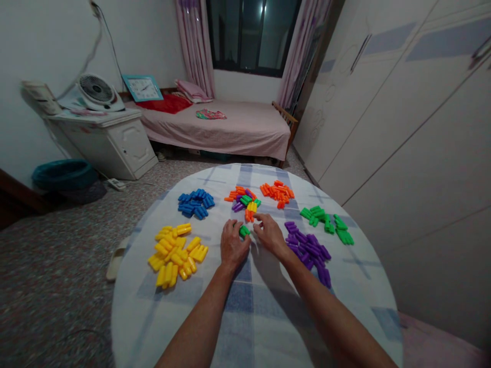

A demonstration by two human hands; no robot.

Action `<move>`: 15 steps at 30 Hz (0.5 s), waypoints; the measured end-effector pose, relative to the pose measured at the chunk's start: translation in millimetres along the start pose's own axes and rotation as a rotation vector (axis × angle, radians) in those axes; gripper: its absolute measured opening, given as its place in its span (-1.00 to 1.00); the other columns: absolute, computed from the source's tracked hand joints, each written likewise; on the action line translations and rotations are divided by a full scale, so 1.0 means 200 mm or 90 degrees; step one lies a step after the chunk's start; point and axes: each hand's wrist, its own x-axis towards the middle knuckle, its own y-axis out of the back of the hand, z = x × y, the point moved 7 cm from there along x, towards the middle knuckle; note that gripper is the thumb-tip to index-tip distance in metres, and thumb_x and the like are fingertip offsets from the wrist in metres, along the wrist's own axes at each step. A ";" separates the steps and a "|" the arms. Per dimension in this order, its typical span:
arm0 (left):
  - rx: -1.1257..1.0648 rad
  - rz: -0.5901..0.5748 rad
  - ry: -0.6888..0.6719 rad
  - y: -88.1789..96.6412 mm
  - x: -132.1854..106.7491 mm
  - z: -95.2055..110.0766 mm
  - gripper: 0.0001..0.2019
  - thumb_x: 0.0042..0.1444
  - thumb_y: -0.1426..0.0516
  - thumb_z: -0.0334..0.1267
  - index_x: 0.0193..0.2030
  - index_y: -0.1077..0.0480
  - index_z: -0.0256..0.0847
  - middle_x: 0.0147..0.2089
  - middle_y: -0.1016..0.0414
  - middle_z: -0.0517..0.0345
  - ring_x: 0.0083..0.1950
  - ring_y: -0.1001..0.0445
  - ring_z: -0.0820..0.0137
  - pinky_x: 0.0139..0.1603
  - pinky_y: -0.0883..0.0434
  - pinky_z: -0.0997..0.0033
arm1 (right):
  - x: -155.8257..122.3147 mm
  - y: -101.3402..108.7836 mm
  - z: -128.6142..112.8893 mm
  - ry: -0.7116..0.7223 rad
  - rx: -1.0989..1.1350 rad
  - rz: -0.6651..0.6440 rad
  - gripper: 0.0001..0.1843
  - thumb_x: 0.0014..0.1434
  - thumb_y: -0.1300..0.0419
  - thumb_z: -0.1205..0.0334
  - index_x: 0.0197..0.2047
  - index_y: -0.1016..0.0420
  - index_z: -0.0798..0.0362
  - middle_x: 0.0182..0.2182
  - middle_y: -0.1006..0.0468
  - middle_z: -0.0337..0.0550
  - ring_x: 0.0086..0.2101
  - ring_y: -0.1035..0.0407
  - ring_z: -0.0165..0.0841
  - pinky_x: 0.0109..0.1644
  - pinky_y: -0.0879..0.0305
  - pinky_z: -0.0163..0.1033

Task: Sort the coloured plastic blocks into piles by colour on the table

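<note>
My left hand [233, 246] curls around a small green plastic block [244, 231], holding it between thumb and fingers just above the cloth. My right hand [270, 233] is beside it, fingers bent and thumb apart, with nothing visible between them. Its fingertips are close to an orange block [249, 215] at the near end of a mixed-colour cluster [241, 199]; whether they touch cannot be made out. Yellow blocks [252, 206], green ones and purple ones show in that cluster.
Around the round table [230, 332] lie piles of yellow [176, 253], blue [195, 203], orange [276, 192], green [318, 214] and purple blocks [309, 249]. Beyond stand a bed [218, 128], a white cabinet [130, 145] with a fan, and a wardrobe [402, 128] at right.
</note>
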 end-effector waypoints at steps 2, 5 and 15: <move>0.006 0.006 0.003 -0.01 0.00 -0.01 -0.64 0.01 -0.10 -0.36 0.00 -0.39 -0.23 0.08 -0.36 -0.08 0.22 -0.27 0.12 0.26 -0.28 0.04 | 0.09 -0.05 0.02 -0.017 -0.058 -0.002 -0.63 0.19 -0.09 0.34 0.07 -0.43 0.07 -0.04 -0.45 -0.04 -0.20 -0.41 -0.38 -0.04 -0.29 -0.28; 0.012 0.013 0.015 -0.03 -0.01 -0.03 -0.62 0.01 -0.10 -0.37 0.02 -0.38 -0.22 0.10 -0.35 -0.08 0.27 -0.23 0.10 0.27 -0.28 0.02 | 0.15 -0.12 0.05 -0.027 -0.116 -0.018 -0.63 0.22 -0.08 0.33 0.09 -0.43 0.06 -0.02 -0.44 -0.01 -0.09 -0.39 -0.33 -0.04 -0.27 -0.30; 0.016 0.018 0.029 -0.04 -0.01 -0.04 -0.62 0.00 -0.11 -0.37 0.02 -0.36 -0.23 0.12 -0.36 -0.11 0.26 -0.25 0.09 0.27 -0.27 -0.02 | 0.21 -0.10 0.09 0.010 -0.154 -0.013 -0.63 0.26 -0.02 0.30 0.10 -0.43 0.04 0.03 -0.41 -0.05 -0.09 -0.38 -0.36 -0.02 -0.28 -0.33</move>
